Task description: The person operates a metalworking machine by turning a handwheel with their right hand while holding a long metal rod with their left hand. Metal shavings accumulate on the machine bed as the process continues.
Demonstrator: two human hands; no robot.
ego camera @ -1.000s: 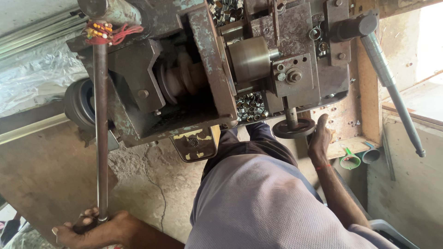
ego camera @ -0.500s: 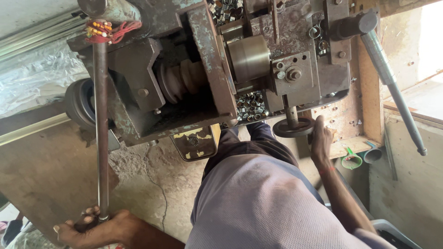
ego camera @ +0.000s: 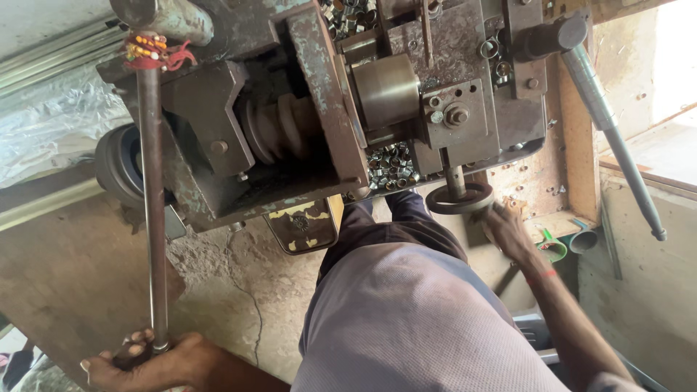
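Both hands are busy: your left hand (ego camera: pixel 156 363) is gripping the end of the long lever rod (ego camera: pixel 151 210) down at 7 o'clock, while your right hand (ego camera: pixel 508 231) is touching the small handwheel (ego camera: pixel 459 197) at 3 o'clock, grip blurred, can't tell.

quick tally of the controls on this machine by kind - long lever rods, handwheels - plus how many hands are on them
Long lever rods: 2, the dark rod gripped at its end by the left hand, and the grey lever, untouched.
Handwheels: 1, the small black handwheel under the right hand.
Hands on controls: 2.
Total: 3 controls, 2 hands.
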